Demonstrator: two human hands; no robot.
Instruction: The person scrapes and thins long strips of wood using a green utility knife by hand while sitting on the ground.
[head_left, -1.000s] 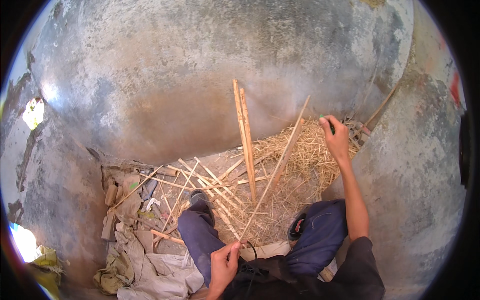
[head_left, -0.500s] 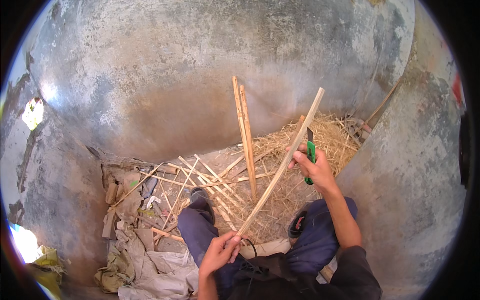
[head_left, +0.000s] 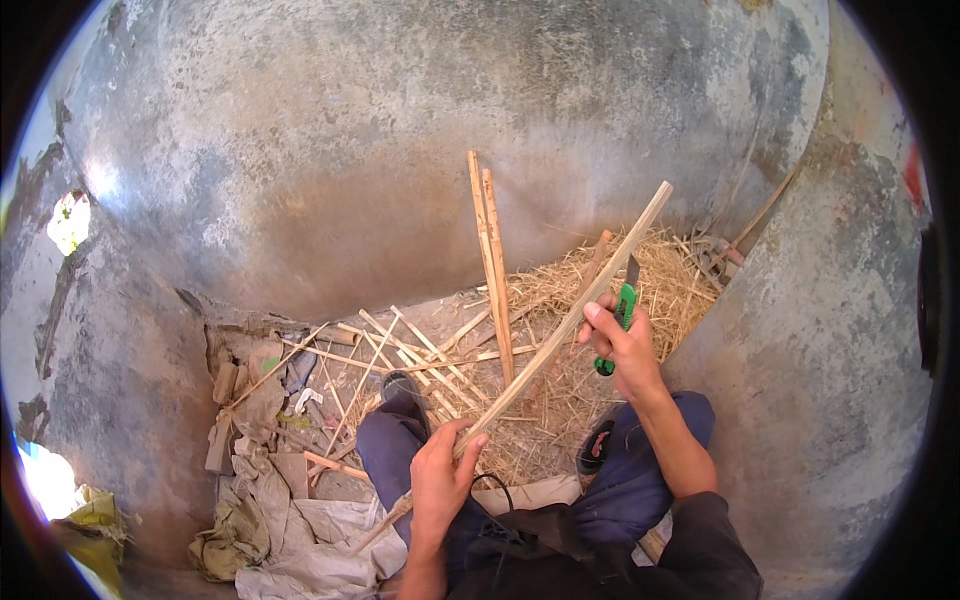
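A long pale wooden strip [head_left: 640, 225] runs diagonally across my lap, its upper end pointing to the far right. My left hand [head_left: 438, 480] is closed around its lower part, and a narrow tail of it shows past the wrist at lower left. In my right hand [head_left: 632, 355] is a green utility knife [head_left: 625, 305], its dark blade out and pointing up, close beside the strip. The thumb and fingertips of that hand also touch the strip. Part of the knife handle is hidden by the fingers.
Two upright wooden strips [head_left: 492, 270] lean against the curved grey wall [head_left: 380, 150]. Several cut strips [head_left: 430, 350] lie crisscrossed on the ground. Straw and shavings [head_left: 665, 290] heap up at the right. Crumpled cloth sacking [head_left: 310, 535] and wood blocks [head_left: 220, 440] are at the left.
My left hand has moved up along the strip, so its lower end now sticks out behind the hand. The strip's upper end has shifted right; the right hand and knife moved slightly right and down.
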